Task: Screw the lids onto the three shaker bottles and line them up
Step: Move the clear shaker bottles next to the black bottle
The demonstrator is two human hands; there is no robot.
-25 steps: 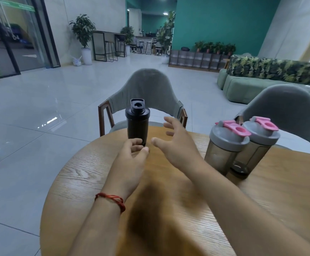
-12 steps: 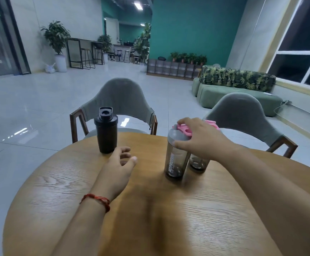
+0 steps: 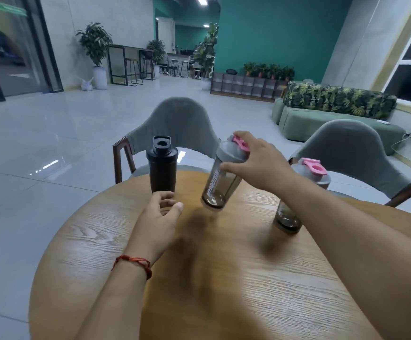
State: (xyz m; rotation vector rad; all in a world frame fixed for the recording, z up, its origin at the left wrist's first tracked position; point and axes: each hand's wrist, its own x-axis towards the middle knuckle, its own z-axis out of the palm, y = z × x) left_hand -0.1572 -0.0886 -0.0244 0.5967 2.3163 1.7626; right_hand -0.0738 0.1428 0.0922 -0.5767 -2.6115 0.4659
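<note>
A black shaker bottle (image 3: 162,168) with its black lid on stands upright at the far edge of the round wooden table (image 3: 224,278). My right hand (image 3: 256,159) grips the grey and pink lid of a smoky clear shaker (image 3: 218,186), which hangs tilted just above the table, to the right of the black one. A second clear shaker (image 3: 305,187) with a grey and pink lid stands at the right, partly behind my right forearm. My left hand (image 3: 157,217) rests on the table in front of the black bottle, fingers loosely curled and holding nothing.
Two grey upholstered chairs (image 3: 177,128) (image 3: 346,153) stand at the table's far side. Beyond them lie a shiny tiled floor, a green sofa (image 3: 332,114) at the right and potted plants at the back. The table's left rim curves close to my left arm.
My right hand has lifted the nearer clear shaker by its lid and carried it left, away from the other clear one, tilting it. My left hand stays in front of the black bottle.
</note>
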